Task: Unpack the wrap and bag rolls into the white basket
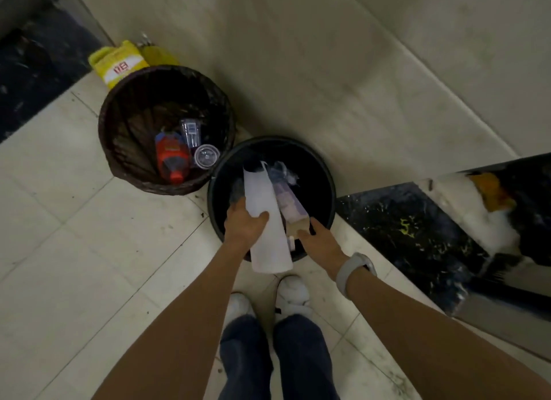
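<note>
Under my left hand (243, 225), clasped round white packaging (267, 220), black bin (328, 190) takes waste; right hand (317, 240) pinches purple box (292, 205); white basket unseen.

Pale square floor tiles (74, 250) with thin dark grout lines meet a plain beige wall (328, 71) in dim light. Black speckled stone slabs (402, 229) edge the floor at right and far left, beside a metal-framed panel (507, 319).

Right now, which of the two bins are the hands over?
The plain black bin, right of the woven dark-brown one; both hands hold packaging over its opening.
</note>
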{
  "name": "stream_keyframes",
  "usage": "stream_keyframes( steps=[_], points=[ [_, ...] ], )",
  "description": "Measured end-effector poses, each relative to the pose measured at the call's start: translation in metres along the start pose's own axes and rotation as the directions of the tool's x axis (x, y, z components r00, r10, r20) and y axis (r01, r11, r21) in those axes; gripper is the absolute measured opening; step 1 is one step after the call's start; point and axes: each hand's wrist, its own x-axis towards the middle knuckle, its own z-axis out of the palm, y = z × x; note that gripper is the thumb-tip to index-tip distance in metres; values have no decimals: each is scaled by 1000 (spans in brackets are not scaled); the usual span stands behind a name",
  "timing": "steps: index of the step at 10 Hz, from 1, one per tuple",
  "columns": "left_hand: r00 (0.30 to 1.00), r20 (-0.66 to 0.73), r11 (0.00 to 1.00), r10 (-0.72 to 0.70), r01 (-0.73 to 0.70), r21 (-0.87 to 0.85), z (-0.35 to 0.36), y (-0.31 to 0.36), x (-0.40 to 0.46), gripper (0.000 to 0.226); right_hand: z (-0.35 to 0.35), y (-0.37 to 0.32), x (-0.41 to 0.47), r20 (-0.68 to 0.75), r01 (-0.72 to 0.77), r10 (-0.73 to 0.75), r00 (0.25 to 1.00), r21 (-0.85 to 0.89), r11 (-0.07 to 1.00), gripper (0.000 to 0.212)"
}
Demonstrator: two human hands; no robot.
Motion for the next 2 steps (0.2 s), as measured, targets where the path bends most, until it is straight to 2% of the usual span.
stream_keyframes(
  steps=[1,2],
  points=[
    [1000,13,988,22,-24,154,-8,4,-14,58,-10,-9,-18,46,-8,12,999,-100,995,48],
    [999,3,972,39,-39,231,-23,26,-34,55,-33,-35,-46,18,9,-7,1000,-125,992,41]
  ],
)
